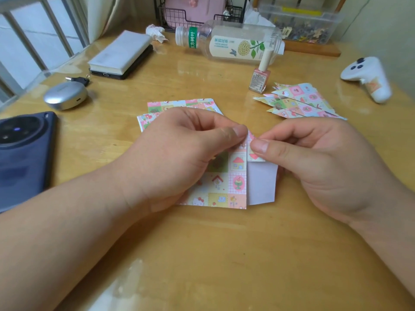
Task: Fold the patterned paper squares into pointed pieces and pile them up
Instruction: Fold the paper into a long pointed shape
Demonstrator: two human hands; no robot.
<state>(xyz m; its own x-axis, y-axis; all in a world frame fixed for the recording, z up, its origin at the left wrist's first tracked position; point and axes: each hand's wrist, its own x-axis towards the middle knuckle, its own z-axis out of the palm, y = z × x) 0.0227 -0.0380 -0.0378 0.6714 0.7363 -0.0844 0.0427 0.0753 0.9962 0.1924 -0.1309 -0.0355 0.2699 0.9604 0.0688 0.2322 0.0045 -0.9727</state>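
Note:
A patterned paper square lies at the middle of the wooden table, its left half folded over with the pattern up and a white strip showing on its right. My left hand pinches the top of the fold. My right hand pinches the small folded top right corner beside it. Behind my left hand lies a stack of flat patterned squares, partly hidden. A pile of folded pointed pieces lies fanned out at the right.
A dark phone lies at the left edge, with a silver earbud case behind it. A nail polish bottle, a plastic bottle on its side, a notebook and a white controller stand further back.

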